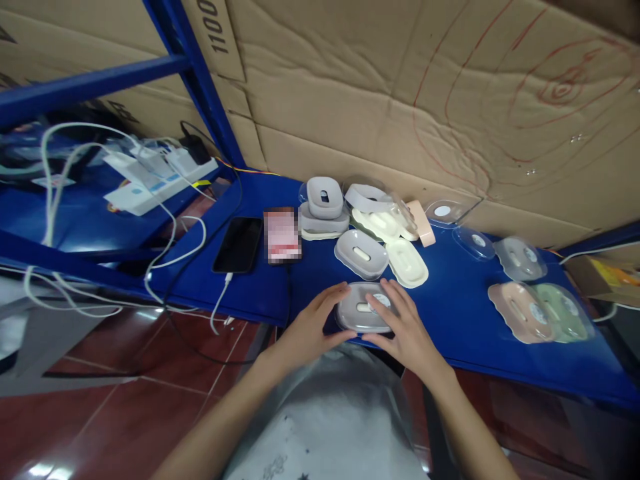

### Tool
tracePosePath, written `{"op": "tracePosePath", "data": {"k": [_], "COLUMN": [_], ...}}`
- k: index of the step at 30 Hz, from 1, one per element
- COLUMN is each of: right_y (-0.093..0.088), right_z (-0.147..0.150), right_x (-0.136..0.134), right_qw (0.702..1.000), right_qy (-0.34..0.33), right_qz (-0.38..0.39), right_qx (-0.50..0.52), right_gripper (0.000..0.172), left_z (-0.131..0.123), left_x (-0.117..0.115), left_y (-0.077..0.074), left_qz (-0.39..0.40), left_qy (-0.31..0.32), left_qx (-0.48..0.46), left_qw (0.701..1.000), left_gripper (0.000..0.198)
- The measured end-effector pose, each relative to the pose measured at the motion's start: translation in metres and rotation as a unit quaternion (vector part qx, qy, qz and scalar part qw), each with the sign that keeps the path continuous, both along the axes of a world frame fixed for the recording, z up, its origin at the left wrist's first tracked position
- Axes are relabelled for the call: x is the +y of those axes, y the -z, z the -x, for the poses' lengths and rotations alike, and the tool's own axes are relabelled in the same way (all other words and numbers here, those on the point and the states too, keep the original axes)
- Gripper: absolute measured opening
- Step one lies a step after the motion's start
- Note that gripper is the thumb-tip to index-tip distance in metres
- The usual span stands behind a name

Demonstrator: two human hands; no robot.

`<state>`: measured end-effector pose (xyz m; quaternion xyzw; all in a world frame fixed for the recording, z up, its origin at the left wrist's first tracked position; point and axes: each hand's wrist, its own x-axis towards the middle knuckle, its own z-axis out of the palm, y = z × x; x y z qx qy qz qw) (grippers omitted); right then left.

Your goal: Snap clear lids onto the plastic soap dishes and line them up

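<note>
At the blue table's front edge lies a grey soap dish (354,319) under a clear plastic cover with a round pale label. My left hand (320,323) curves round its left side, thumb at the near edge and fingers at the far corner. From the right, my right hand (403,327) grips the same dish, its fingers over the cover and its thumb at the near edge. Just beyond sits an uncovered grey soap dish (361,255) with a pale oval middle. Beside that is a cream soap dish tray (407,262).
Stacked grey dish parts (325,200) stand at the back, near a peach rim (421,223). Loose clear covers (474,243) and covered pink (523,313) and green dishes (563,313) lie right. Leftward are a phone (238,245), a blurred-out packet (283,235) and a power strip (160,180) with cables.
</note>
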<state>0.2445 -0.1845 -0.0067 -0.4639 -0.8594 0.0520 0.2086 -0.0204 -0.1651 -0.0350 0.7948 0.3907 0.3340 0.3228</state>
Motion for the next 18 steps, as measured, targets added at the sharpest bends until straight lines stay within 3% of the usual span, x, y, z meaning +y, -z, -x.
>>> {"op": "tracePosePath", "data": {"k": [5,10,14,18], "right_y": [0.003,0.008,-0.006,-0.028], "right_z": [-0.033,-0.106,-0.144,-0.138], "right_x": [-0.025,-0.034,-0.005,0.058], "right_qw": [0.999,0.982,0.956,0.959], "right_qy": [0.03,0.161,0.247,0.245], "right_qz": [-0.01,-0.076,-0.127,-0.127], "right_qx": [-0.022,-0.056,-0.097,-0.065], "right_gripper": [0.079,0.075,0.063,0.064], "left_z": [0.001,0.0,-0.003,-0.004], "left_x": [-0.001,-0.001,-0.001,0.0], "left_y": [-0.004,-0.005,-0.002,-0.001], "left_qz": [0.013,0.009,-0.006,-0.03], "left_qy": [0.025,0.012,-0.003,-0.002], "left_qx": [0.027,0.028,0.039,0.035], "left_qw": [0.999,0.999,0.999,0.999], "left_gripper": [0.08,0.064,0.049,0.038]}}
